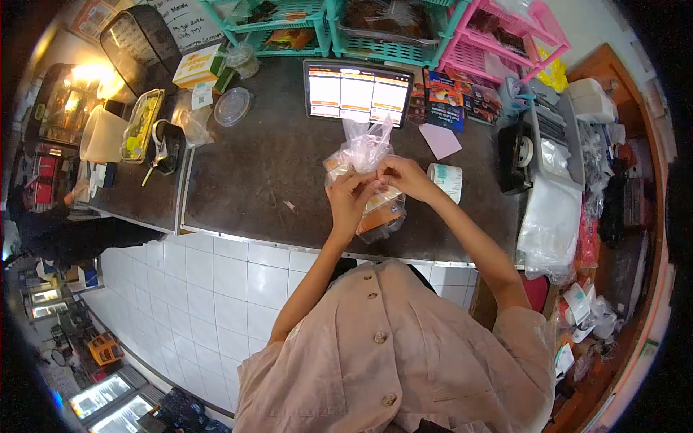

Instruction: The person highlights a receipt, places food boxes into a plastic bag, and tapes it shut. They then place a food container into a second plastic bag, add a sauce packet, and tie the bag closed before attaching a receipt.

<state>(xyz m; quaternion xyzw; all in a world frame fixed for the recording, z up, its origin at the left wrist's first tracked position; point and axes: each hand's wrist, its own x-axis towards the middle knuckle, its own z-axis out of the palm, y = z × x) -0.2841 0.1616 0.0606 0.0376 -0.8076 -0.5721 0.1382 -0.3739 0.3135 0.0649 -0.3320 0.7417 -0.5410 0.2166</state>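
A clear plastic bag (359, 153) stands on the dark counter close to its front edge, its loose handles sticking up. Inside it shows an orange and white package (382, 216), whose kind I cannot make out. My left hand (348, 191) is closed at the bag's neck with the fingertips pinched. From the other side my right hand (404, 177) also pinches the gathered plastic, and the fingertips of both hands meet. The exact fold between the fingers is hidden.
Behind the bag a lit tablet (359, 92) leans near teal racks (390, 50). To the right are a paper roll (445, 182), a pink paper (439, 141), a black tape dispenser (516, 159) and a grey bin (559, 137). A plastic lid (233, 107) lies left.
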